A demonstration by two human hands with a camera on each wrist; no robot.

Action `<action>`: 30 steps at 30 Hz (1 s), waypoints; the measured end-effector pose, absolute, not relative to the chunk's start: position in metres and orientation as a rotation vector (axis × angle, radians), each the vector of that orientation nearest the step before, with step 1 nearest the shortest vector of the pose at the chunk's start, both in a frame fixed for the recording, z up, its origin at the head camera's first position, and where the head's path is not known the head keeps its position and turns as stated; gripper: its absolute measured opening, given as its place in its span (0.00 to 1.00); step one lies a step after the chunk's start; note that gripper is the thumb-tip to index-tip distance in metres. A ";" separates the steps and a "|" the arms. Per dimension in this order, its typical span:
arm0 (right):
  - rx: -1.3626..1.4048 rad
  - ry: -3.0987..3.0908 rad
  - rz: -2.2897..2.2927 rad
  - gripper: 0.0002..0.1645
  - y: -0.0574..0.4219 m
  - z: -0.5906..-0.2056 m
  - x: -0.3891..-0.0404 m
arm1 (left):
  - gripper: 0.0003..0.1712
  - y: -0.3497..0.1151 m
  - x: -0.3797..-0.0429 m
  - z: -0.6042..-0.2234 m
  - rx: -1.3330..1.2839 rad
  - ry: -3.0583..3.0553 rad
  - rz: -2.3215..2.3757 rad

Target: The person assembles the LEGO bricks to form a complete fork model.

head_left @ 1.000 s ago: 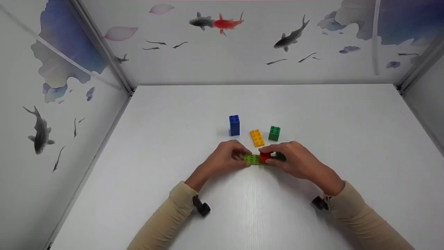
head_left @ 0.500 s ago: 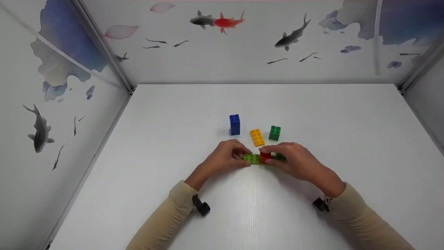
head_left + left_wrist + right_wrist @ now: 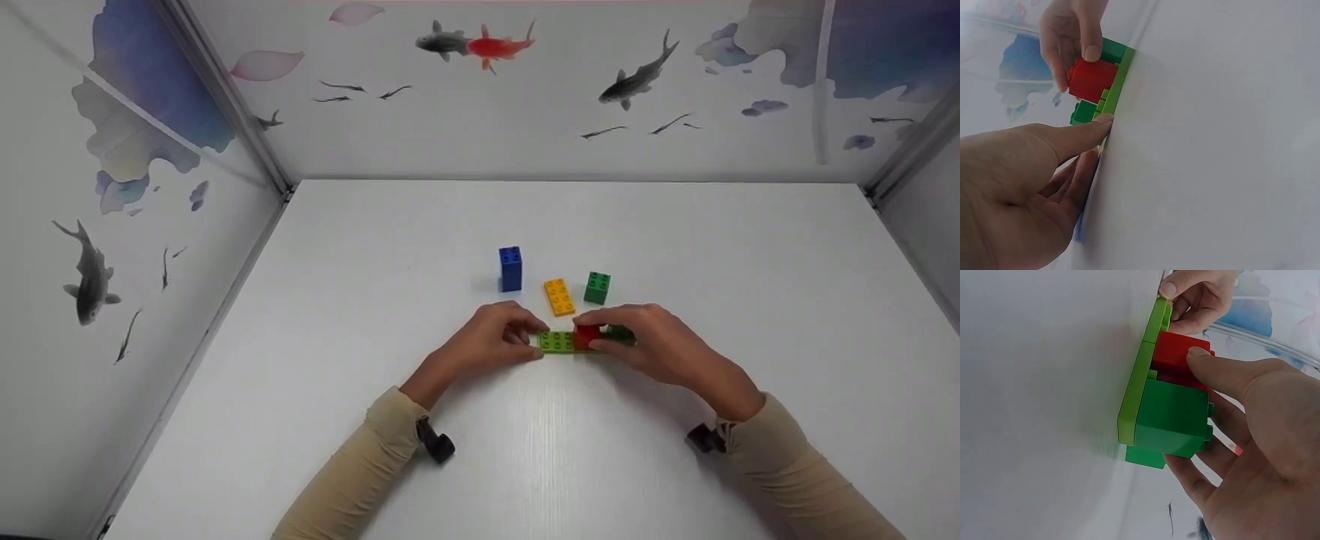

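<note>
Two light green building-block plates (image 3: 556, 342) lie end to end on the table, a seam between them in the right wrist view. Over that seam sits a red brick (image 3: 1178, 354), pinched by my right hand (image 3: 664, 346) between thumb and fingers. A dark green brick (image 3: 1171, 415) stands at the right end of the plates, partly under my right hand in the head view. My left hand (image 3: 496, 335) has thumb and fingertips at the left end of the left plate, one at each long edge. Its exact contact is partly hidden.
Beyond the hands stand a tall blue brick (image 3: 511, 269), a flat yellow plate (image 3: 559, 297) and a small green brick (image 3: 597, 288). The white table (image 3: 375, 255) is bordered by panels with painted fish at the left and back.
The plates with the red and dark green bricks have shifted slightly right together with my right hand. My left hand stays almost in place, its fingertips now nearer the plate's end.
</note>
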State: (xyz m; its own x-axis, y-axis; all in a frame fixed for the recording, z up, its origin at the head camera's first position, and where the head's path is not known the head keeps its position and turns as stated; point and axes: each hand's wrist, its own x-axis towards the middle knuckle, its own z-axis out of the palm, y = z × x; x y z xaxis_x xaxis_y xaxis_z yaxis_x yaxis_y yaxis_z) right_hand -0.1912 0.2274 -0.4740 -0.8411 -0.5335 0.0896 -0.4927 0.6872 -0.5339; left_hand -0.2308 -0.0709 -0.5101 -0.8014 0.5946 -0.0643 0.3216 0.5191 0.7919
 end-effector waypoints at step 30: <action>-0.849 2.824 -0.906 0.33 0.233 -0.477 -0.197 | 0.19 -0.061 -0.225 -0.510 0.751 2.496 1.202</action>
